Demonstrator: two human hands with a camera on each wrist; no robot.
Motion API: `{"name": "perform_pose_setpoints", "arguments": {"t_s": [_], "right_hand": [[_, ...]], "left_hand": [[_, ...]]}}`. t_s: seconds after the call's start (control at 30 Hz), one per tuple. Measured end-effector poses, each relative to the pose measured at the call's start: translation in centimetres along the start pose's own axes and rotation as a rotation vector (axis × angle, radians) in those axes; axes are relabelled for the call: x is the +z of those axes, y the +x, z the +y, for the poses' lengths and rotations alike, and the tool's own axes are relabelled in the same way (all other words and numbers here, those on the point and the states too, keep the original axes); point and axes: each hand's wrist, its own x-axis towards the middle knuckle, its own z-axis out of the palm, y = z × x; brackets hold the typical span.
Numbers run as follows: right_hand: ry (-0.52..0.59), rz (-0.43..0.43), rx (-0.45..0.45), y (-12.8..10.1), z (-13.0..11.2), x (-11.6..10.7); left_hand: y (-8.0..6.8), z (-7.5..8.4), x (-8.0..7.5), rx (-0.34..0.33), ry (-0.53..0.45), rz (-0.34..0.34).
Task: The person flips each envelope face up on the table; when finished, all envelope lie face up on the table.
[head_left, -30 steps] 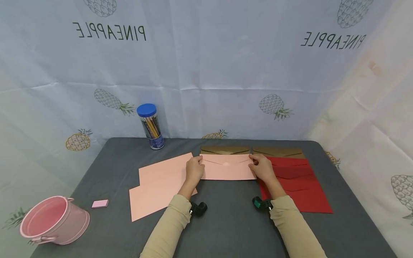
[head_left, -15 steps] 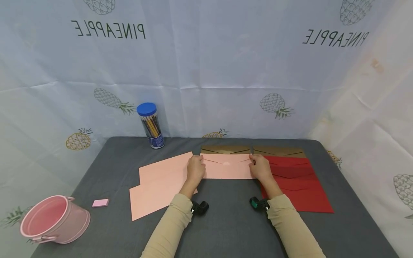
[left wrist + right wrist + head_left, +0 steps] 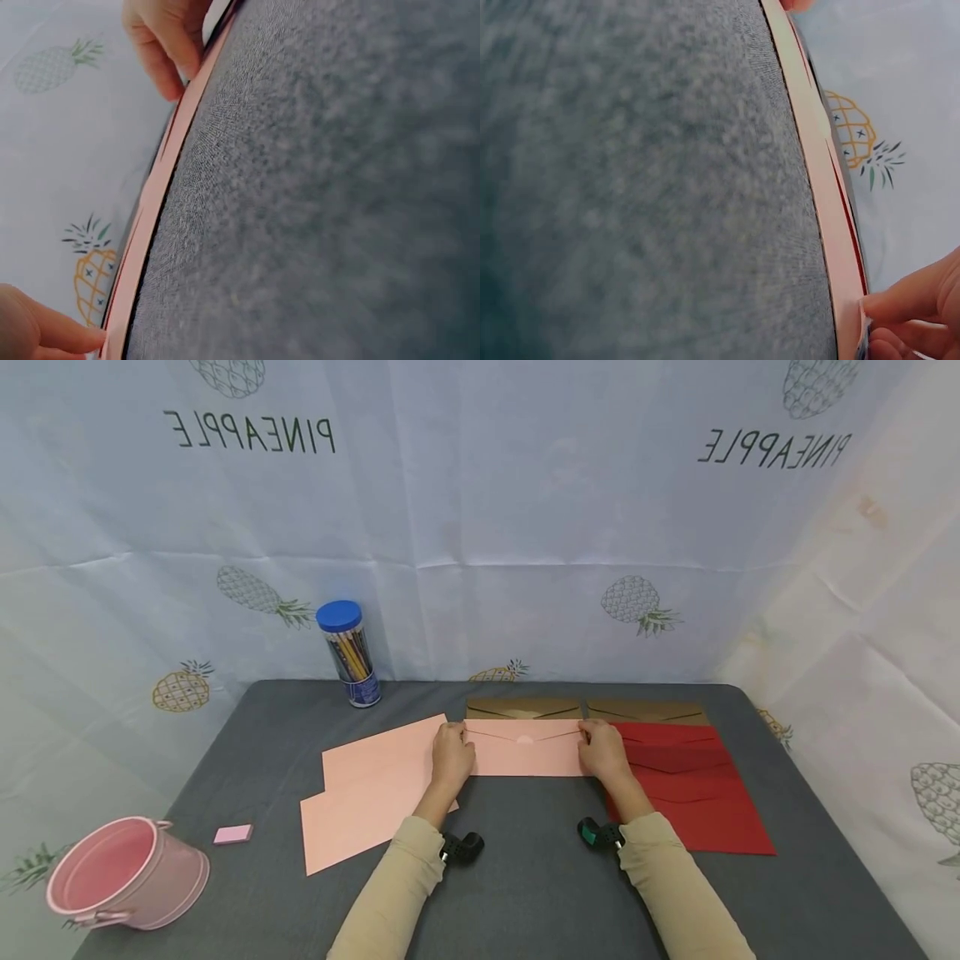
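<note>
A pink envelope [image 3: 525, 756] lies flap side up across the table in the head view, in front of the gold envelopes. My left hand [image 3: 452, 756] pinches its left end. At the other end my right hand [image 3: 604, 752] grips the upper right corner. The right wrist view shows the thumb and fingers of the right hand [image 3: 919, 311] pinching the edge of the envelope [image 3: 829, 202]. In the left wrist view, fingertips of the left hand [image 3: 45, 330] touch the envelope [image 3: 150, 202], with the right hand [image 3: 169, 45] farther along.
Two gold envelopes [image 3: 645, 712] lie at the back edge. Overlapping red envelopes [image 3: 697, 810] lie on the right, pink sheets or envelopes [image 3: 367, 802] on the left. A pink bucket [image 3: 135, 877], a small pink block [image 3: 233, 834] and a blue-lidded pencil tub [image 3: 349, 656] stand leftward.
My right hand has shifted slightly left and its fingers are drawn in closer at the envelope's corner. The left hand and the envelope stay nearly in place.
</note>
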Motion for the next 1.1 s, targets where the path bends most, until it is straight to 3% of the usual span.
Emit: {"name": "perform_pose_setpoints", "arguments": {"t_s": [0.13,0.3,0.67,0.9,1.1], "right_hand": [[0.068,0.007,0.045,-0.4,-0.2,-0.4],[0.168,0.006,-0.001,-1.4,-1.1,-0.8],[0.429,-0.108,-0.095,-4.0,-3.6,1.6],[0.565,-0.180,-0.135,-4.9,-5.3,3.1],[0.660,-0.308,-0.194,-5.5,-7.5,4.4]], "left_hand": [[-0.4,0.0,-1.0,0.019,-0.022,0.016],[-1.2,-0.6,-3.5,0.000,-0.057,-0.013],[-4.5,-4.5,-9.7,-0.056,-0.124,-0.067],[-6.8,-5.8,-13.4,-0.110,-0.077,-0.034],[-7.8,-7.4,-15.9,-0.141,-0.090,0.022]]}}
